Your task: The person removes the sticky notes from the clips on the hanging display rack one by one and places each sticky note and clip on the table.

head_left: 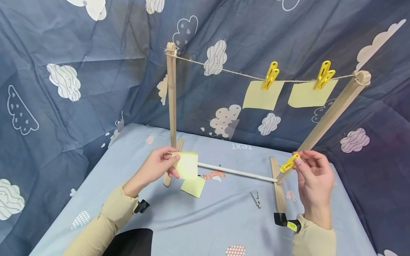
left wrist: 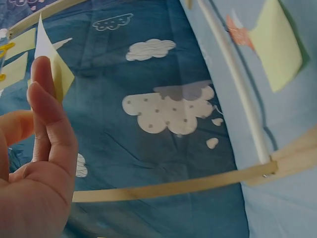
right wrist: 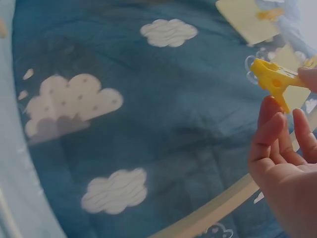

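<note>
Between thumb and fingers, my left hand (head_left: 157, 163) pinches a yellow sticky note (head_left: 187, 165) by its left edge, near the left post. In the left wrist view the note (left wrist: 62, 79) appears nearly edge-on. My right hand (head_left: 315, 176) holds a yellow clothespin (head_left: 289, 163) with thumb and fingers, in front of the right post; the right wrist view shows the clothespin (right wrist: 277, 82) close up. Two more notes, a left one (head_left: 262, 95) and a right one (head_left: 312, 93), hang from the string (head_left: 224, 70), each by a yellow clothespin (head_left: 270, 75). Another note (head_left: 193, 187) lies on the cloth below my left hand.
The string runs between a left wooden post (head_left: 172, 96) and a leaning right wooden post (head_left: 333, 110). A white rod (head_left: 237, 171) joins their wooden feet low down. A small grey clip (head_left: 255, 200) lies on the light blue cloth (head_left: 208, 220). Dark cloud-patterned fabric (head_left: 105, 46) surrounds the back and sides.
</note>
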The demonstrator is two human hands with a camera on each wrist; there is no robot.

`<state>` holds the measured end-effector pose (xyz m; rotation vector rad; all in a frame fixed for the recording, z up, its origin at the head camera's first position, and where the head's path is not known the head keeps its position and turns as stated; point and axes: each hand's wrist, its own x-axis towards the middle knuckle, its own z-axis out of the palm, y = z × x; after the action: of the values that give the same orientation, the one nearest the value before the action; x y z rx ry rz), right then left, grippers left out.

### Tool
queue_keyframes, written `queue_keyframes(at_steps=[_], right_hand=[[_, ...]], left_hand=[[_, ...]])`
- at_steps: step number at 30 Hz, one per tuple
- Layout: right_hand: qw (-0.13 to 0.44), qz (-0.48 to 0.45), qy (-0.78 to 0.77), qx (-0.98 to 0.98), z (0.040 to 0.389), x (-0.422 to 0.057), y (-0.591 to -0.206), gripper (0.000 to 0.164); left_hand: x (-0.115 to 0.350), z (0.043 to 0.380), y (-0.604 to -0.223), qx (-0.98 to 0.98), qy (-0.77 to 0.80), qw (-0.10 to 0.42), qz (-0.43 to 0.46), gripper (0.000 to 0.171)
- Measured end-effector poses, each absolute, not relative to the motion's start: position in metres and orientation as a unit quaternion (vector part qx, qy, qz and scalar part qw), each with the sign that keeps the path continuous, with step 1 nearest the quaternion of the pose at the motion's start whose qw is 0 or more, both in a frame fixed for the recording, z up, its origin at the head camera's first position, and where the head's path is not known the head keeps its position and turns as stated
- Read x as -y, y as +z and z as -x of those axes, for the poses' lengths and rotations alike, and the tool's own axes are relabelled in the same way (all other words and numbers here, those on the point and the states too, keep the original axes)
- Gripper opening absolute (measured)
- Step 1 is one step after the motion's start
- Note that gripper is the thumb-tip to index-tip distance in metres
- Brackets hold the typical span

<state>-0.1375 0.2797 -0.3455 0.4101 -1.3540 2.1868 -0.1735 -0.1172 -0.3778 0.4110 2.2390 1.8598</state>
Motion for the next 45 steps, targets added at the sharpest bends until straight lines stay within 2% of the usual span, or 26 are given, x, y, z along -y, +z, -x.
queue_keyframes(at_steps=[3,8,12,18,25,35,45], right_hand=[[0.262,-0.069,0.753,0.6,0.134,-0.282,-0.358,0.031],[0.206,0.029,0.639,0.741,0.128,-0.286,-0.377,0.035],[0.173,0.013,0.568,0.805,0.124,-0.291,-0.392,0.035],[0.134,-0.019,0.508,0.851,0.118,-0.294,-0.413,0.036],[0.087,-0.013,0.449,0.889,0.11,-0.296,-0.432,0.036],[0.054,-0.025,0.428,0.902,0.104,-0.291,-0.459,0.032],[0.039,-0.006,0.393,0.919,0.098,-0.288,-0.475,0.033]], left_hand=[[0.119,0.173,-0.384,-0.77,0.614,0.107,-0.136,0.031],[0.119,0.169,-0.388,-0.794,0.58,0.109,-0.147,0.027],[0.119,0.165,-0.393,-0.804,0.561,0.111,-0.162,0.027],[0.121,0.17,-0.42,-0.833,0.507,0.11,-0.191,0.024],[0.123,0.171,-0.436,-0.845,0.474,0.118,-0.218,0.02],[0.124,0.169,-0.445,-0.85,0.453,0.16,-0.215,0.018],[0.123,0.165,-0.455,-0.856,0.426,0.2,-0.214,0.025]])
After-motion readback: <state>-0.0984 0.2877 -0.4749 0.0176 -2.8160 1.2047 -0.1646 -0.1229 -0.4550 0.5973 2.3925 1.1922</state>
